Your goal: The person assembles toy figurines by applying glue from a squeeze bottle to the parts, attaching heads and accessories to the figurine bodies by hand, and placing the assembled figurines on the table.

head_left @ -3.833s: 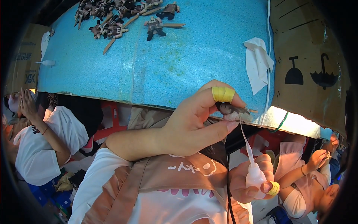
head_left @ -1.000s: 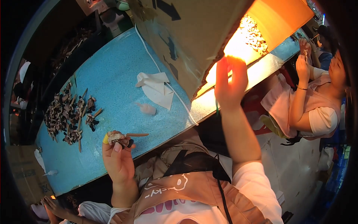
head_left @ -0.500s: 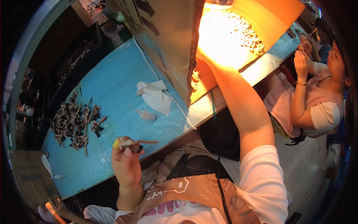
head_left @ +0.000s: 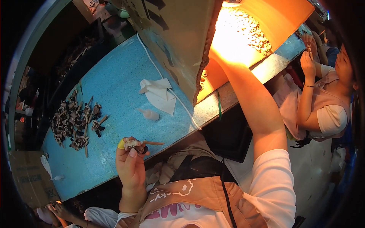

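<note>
My left hand (head_left: 130,164), a yellow cover on one fingertip, pinches a small figurine (head_left: 136,145) over the near edge of the blue tabletop (head_left: 114,76). The figurine has pale and dark brown parts, and a thin brown stick-like piece juts from it to the right. My right forearm (head_left: 253,95) reaches forward into a lamp-lit cardboard box (head_left: 175,49). Glare washes out my right hand (head_left: 224,51), so its fingers do not show. Close to it lies a heap of small pale pieces (head_left: 258,40), with a few more by the box's near wall.
A pile of similar figurines (head_left: 76,123) lies on the left. A small whitish squeeze bottle (head_left: 149,114), a white cloth or paper (head_left: 159,95) and a white cord (head_left: 182,108) are mid-table. Another person (head_left: 323,91) sits at the right, handling a small piece.
My right arm has shifted slightly right, and the whole view has moved a little. The figurine stays in my left hand. At the right, the other person's hands have moved slightly.
</note>
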The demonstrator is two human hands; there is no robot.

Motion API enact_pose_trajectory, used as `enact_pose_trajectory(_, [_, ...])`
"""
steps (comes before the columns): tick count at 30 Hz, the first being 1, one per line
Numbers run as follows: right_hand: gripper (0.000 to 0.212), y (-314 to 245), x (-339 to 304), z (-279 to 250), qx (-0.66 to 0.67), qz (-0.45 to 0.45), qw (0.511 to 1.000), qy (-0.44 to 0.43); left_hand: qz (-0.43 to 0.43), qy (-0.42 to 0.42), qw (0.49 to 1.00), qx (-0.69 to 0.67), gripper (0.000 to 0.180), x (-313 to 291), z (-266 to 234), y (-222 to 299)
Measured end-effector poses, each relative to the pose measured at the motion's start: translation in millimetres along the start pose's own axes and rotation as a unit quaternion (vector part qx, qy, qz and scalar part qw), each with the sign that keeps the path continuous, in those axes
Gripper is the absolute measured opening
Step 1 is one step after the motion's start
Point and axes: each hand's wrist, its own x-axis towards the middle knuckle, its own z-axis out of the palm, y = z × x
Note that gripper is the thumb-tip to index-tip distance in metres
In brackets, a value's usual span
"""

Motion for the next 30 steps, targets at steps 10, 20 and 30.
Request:
enact_pose_trajectory(10, [0.022,-30.4,-39.6,9.5,0.100,0.008,0.994,0.041,0.000,-0.016,1.000,0.003,0.030,-0.5,3.8,1.1])
enact_pose_trajectory(20, [0.021,23.1,-16.0,-3.4,0.189,-0.009,0.980,0.060,-0.011,-0.004,1.000,0.011,0.031,0.0,1.2,0.1])
enact_pose_trajectory(30, [0.021,28.5,-0.1,-3.0,0.291,-0.011,0.952,0.094,-0.021,-0.023,1.000,-0.004,0.032,-3.8,1.7,-1.3])
